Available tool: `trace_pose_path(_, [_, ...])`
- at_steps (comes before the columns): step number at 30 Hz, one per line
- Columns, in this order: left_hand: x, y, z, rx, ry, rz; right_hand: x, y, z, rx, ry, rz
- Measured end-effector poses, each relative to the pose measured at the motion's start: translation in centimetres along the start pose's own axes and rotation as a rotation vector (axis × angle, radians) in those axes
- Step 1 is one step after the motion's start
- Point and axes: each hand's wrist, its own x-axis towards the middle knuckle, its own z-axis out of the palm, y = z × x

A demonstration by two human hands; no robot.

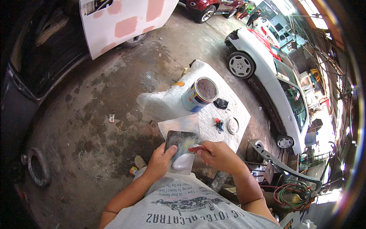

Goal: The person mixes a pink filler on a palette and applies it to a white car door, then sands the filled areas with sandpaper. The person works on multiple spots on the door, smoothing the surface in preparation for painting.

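Observation:
Close in front of my body, my left hand [161, 159] grips a flat dark mixing board [179, 142] by its left edge, thumb on top. A smooth pale grey blob of filler paste [183, 162] lies on the board's near part, with a yellowish smear above it. My right hand [217, 154] is closed round a small red tool [197, 147], held over the board's right edge; its far end is hard to make out. Just beyond the board, a pale stained sheet [179, 124] juts out at the table's near edge.
A white-covered table [225, 107] bears an open can [201, 93], a round lid [233, 125], a black crumpled scrap [221, 103] and small red and blue bits [218, 124]. Cars stand around: a white one [280, 82] right, an open patched door [127, 23] left. A tyre [38, 166] lies left; hoses [293, 195] right.

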Motion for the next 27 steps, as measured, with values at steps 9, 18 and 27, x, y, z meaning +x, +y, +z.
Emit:
trace_pose_path(9, [0.5,-0.4,0.2,-0.050,-0.007,0.003,-0.6,0.2,-0.4,-0.004,0.066,-0.027])
trace_pose_path(18, [0.1,0.4,1.1,-0.008,-0.004,-0.072,-2.2,0.7,-0.6,-0.018,0.165,-0.111])
trace_pose_path(27, [-0.5,0.7,1.6,0.200,-0.075,0.115,-2.2,1.5,-0.9,-0.144,0.164,-0.129])
